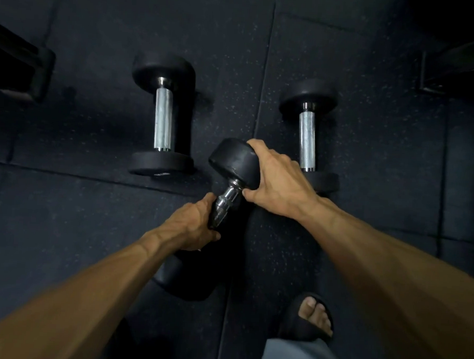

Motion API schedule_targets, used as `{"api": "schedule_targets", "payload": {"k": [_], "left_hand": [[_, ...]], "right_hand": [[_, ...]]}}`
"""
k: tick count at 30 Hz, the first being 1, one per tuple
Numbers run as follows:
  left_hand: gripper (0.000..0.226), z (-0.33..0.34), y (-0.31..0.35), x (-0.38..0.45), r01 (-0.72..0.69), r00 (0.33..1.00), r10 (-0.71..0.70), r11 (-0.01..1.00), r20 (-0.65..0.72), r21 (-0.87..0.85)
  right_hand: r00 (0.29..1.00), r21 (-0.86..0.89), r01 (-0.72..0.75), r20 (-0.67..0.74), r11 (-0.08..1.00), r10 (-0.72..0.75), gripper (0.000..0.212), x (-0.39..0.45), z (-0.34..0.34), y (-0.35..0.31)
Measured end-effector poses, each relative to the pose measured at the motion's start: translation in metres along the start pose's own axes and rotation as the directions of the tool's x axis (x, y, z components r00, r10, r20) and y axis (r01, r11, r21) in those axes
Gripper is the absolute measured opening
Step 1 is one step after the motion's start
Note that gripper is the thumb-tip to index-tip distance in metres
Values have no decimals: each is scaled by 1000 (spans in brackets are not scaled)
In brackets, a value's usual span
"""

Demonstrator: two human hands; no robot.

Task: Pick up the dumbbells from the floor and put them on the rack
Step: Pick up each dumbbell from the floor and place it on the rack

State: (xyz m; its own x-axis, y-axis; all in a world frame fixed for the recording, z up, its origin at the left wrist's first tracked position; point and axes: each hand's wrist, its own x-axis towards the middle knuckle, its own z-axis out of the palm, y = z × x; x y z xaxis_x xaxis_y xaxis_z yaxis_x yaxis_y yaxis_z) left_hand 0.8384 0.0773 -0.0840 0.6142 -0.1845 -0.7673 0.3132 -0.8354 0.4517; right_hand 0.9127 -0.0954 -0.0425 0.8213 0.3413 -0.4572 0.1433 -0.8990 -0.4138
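Two bare forearms reach down from the bottom edge, above a sandalled foot on the floor. The left hand has its fingers wrapped round the metal handle of the nearest dumbbell. The right hand cups that dumbbell's upper head, fingers spread over it and thumb tucked under by the handle. The dumbbell sits tilted, its lower head near or on the floor; contact cannot be told.

This looks like the pick-up of the first weight. The next move calls for a firm two-handed lift and a carry to the rack, possibly the dark frame at the left edge.

Three dumbbells in all: the held one, the left dumbbell and the right dumbbell, both lying flat.
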Motion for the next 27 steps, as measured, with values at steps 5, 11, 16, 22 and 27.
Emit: {"api": "schedule_targets", "payload": {"k": [5, 11, 16, 22, 27], "left_hand": [[59, -11, 25, -52, -38, 999, 38, 999, 6, -5], [48, -56, 78, -153, -78, 996, 79, 997, 35, -27], [42, -113, 153, -264, -163, 987, 162, 986, 20, 37], [45, -200, 279, -427, -319, 947, 319, 936, 26, 148], [46, -247, 384, -540, -525, 839, 544, 805, 8, 275]], "right_hand": [[1000, 70, 14, 10, 997, -15, 82, -38, -32, -18], [999, 34, 27, -44, 999, -25, 83, -114, -121, -61], [989, -12, 12, -145, 1000, -14, 84, -202, -233, -107], [945, -15, -112, -312, 994, 101, 91, -355, -405, -179], [860, -76, -192, -493, 979, 130, 95, -477, -533, -219]]}}
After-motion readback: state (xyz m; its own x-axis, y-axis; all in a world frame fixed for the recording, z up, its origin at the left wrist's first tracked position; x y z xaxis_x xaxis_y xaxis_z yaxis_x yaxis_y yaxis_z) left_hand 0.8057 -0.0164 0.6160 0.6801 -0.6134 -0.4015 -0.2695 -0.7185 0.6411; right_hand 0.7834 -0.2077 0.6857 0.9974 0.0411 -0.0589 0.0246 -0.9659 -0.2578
